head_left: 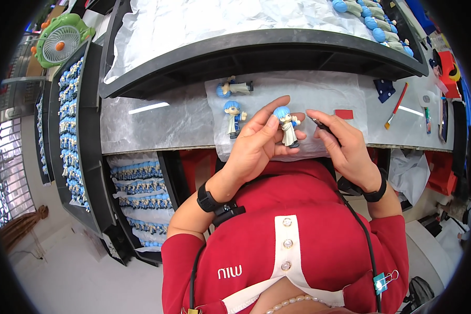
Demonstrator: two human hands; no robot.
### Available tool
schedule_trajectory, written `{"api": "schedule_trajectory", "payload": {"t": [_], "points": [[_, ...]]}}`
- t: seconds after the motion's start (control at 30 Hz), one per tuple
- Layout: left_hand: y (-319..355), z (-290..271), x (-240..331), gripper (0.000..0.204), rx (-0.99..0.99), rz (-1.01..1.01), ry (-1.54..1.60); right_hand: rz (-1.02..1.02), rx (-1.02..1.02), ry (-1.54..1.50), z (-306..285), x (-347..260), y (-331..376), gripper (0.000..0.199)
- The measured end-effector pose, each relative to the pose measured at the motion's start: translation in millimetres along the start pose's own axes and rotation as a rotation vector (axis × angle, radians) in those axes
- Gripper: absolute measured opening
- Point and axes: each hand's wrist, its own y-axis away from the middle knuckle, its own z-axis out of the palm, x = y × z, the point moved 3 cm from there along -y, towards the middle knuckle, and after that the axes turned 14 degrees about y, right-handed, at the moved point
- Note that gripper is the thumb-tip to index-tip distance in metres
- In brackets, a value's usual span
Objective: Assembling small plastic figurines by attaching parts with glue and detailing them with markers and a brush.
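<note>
My left hand point(252, 142) is closed around a small blue-haired figurine point(288, 128) in a pale robe, held upright between thumb and fingers. To its right, my right hand point(346, 148) grips a slim dark pen-like tool point(323, 126); its pointed tip is near the figurine but apart from it. What kind of tool it is, I cannot tell. Left of my left hand a second figurine point(232, 118) lies on a sheet of white paper point(327, 86). Beyond that one, a third figurine point(235, 88) lies on its side, head to the left.
A black tray point(267, 44) lined with white paper spans the far side, figurines point(380, 23) at its right end. More trays full of figurines point(70, 131) stand at left, near a green fan point(63, 39). Rightward lie a red piece point(344, 114), a paintbrush point(396, 106) and dark cloth point(384, 90).
</note>
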Motion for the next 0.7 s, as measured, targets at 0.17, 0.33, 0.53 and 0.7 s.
{"api": "schedule_trajectory", "payload": {"t": [0.17, 0.33, 0.53, 0.7], "points": [[0.8, 1.0, -1.3, 0.053, -0.025, 0.005, 0.039, -0.004, -0.009, -0.013, 1.1, -2.1, 0.0, 0.038], [0.2, -3.1, -3.0, 0.052, -0.054, -0.01, 0.095, -0.015, -0.012, -0.019, -0.7, -3.9, 0.2, 0.037], [1.0, -1.9, -3.9, 0.043, -0.065, -0.036, 0.141, 0.029, -0.026, -0.011, -2.2, -0.5, 2.8, 0.037], [2.5, 2.6, -4.4, 0.052, 0.004, -0.004, 0.097, 0.115, 0.041, 0.033, -16.1, 6.0, 4.4, 0.034]]}}
